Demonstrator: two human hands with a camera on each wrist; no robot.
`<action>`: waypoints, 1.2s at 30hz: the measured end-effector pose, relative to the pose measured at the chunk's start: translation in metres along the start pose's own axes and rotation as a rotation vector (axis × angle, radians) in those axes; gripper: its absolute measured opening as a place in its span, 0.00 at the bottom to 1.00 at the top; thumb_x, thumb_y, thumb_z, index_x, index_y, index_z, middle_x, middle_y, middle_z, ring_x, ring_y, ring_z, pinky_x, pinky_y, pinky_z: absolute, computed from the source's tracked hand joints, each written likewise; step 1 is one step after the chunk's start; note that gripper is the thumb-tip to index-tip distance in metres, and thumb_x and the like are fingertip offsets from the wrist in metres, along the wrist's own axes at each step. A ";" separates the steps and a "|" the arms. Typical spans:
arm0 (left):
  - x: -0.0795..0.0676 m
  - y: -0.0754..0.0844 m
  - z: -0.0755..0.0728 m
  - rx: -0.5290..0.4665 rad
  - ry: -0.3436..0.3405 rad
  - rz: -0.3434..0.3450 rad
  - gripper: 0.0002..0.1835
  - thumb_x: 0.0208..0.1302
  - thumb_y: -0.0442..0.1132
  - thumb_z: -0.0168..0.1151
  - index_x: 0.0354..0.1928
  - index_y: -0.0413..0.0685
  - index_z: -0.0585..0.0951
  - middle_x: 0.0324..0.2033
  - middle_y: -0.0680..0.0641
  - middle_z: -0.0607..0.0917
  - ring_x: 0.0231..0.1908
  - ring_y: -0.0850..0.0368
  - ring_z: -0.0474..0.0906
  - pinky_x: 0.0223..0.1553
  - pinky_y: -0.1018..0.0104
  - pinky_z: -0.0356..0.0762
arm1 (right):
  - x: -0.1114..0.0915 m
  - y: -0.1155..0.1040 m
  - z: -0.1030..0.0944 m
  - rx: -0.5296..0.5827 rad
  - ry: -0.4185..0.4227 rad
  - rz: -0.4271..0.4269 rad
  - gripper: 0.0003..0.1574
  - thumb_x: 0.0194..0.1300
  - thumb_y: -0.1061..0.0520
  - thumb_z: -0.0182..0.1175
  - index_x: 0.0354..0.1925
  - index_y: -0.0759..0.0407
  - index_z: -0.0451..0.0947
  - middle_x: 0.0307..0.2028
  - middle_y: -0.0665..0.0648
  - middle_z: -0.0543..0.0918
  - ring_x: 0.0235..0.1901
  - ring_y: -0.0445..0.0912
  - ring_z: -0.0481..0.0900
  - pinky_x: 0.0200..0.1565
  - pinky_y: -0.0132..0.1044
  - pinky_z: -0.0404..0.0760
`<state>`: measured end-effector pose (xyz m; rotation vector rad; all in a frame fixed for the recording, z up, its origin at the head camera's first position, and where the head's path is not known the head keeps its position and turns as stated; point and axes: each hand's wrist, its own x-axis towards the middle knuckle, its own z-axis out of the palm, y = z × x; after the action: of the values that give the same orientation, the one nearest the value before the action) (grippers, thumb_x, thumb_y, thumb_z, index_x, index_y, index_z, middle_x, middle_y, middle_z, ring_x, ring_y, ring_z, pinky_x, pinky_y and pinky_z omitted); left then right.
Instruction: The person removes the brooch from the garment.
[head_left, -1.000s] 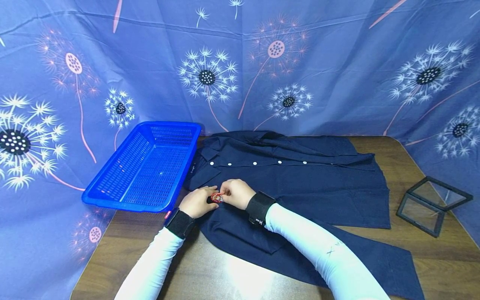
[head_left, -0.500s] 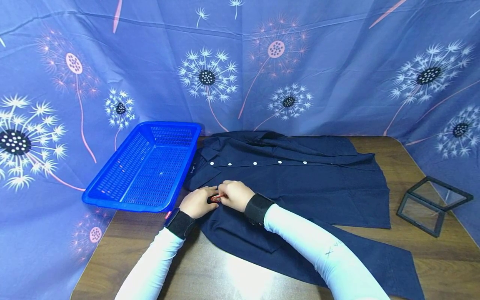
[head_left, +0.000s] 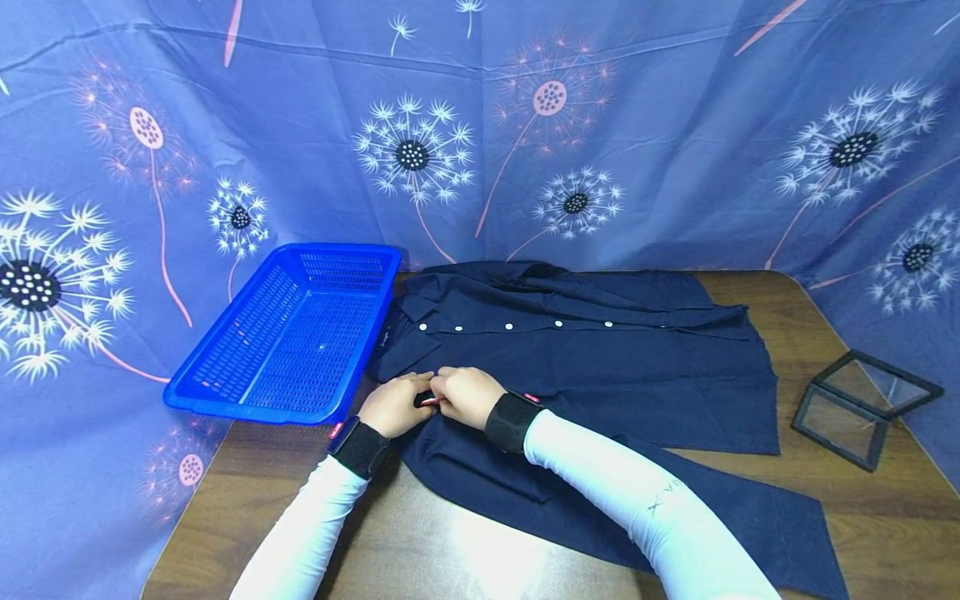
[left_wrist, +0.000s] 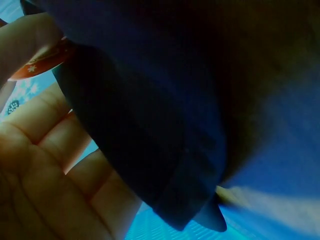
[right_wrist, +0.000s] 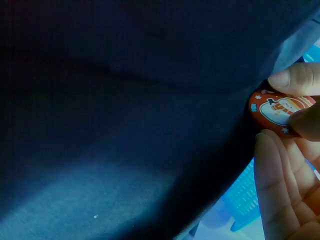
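Observation:
A dark navy shirt (head_left: 637, 367) with white buttons lies spread on the table. My right hand (head_left: 467, 396) pinches a round red pin badge (right_wrist: 262, 115) with a snowman picture at the shirt's chest. In the head view the badge shows only as a thin tilted sliver between the hands. My left hand (head_left: 393, 406) grips the shirt cloth beside it, thumb and fingers on either side of the badge. The left wrist view shows the badge's red edge (left_wrist: 42, 64) against a raised fold of cloth. The back of the badge is hidden.
A blue plastic basket (head_left: 352, 410) stands at the left, touching or overlapping the collar end of the shirt. An open black-framed clear case (head_left: 840, 454) lies at the right on the wooden table (head_left: 885, 533). A dandelion-print curtain (head_left: 660, 125) hangs behind.
The badge has tilted from showing its face to nearly edge-on in the head view. My right hand has turned and shifted slightly left and down; my left hand stays in place.

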<state>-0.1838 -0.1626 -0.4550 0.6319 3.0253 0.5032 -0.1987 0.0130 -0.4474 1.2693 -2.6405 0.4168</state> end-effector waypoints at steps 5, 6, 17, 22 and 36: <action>0.000 -0.001 0.002 0.002 -0.006 -0.011 0.25 0.54 0.42 0.71 0.55 0.45 0.83 0.58 0.45 0.82 0.59 0.48 0.79 0.57 0.53 0.77 | -0.002 -0.002 0.001 -0.040 0.012 -0.023 0.08 0.52 0.59 0.67 0.25 0.53 0.75 0.28 0.51 0.81 0.28 0.46 0.81 0.29 0.39 0.77; 0.000 -0.001 0.002 0.003 -0.008 -0.013 0.25 0.54 0.42 0.71 0.56 0.45 0.83 0.58 0.45 0.82 0.59 0.49 0.79 0.58 0.53 0.77 | -0.002 -0.003 0.002 -0.049 0.014 -0.027 0.08 0.52 0.59 0.67 0.25 0.53 0.75 0.29 0.51 0.81 0.28 0.46 0.82 0.30 0.40 0.77; -0.004 0.002 -0.005 -0.039 -0.037 0.002 0.23 0.53 0.44 0.73 0.52 0.44 0.83 0.56 0.42 0.83 0.57 0.47 0.80 0.58 0.53 0.77 | -0.004 -0.002 0.003 -0.039 0.035 -0.036 0.10 0.50 0.60 0.68 0.23 0.52 0.74 0.25 0.50 0.78 0.24 0.45 0.79 0.26 0.38 0.74; -0.008 0.004 -0.011 -0.065 -0.020 0.034 0.21 0.53 0.43 0.73 0.49 0.46 0.84 0.48 0.46 0.87 0.51 0.49 0.83 0.55 0.54 0.78 | -0.006 -0.002 0.000 -0.026 0.025 -0.036 0.11 0.50 0.61 0.69 0.23 0.52 0.75 0.25 0.50 0.77 0.24 0.45 0.79 0.26 0.38 0.74; -0.014 0.009 -0.017 -0.081 -0.046 0.036 0.15 0.63 0.48 0.66 0.46 0.47 0.85 0.44 0.48 0.89 0.48 0.51 0.85 0.50 0.53 0.80 | -0.007 -0.003 0.000 -0.021 -0.018 -0.034 0.10 0.50 0.61 0.69 0.23 0.52 0.75 0.25 0.49 0.76 0.24 0.43 0.78 0.27 0.37 0.75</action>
<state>-0.1684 -0.1651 -0.4369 0.6846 2.9385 0.6004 -0.1917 0.0165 -0.4486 1.3157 -2.6272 0.3728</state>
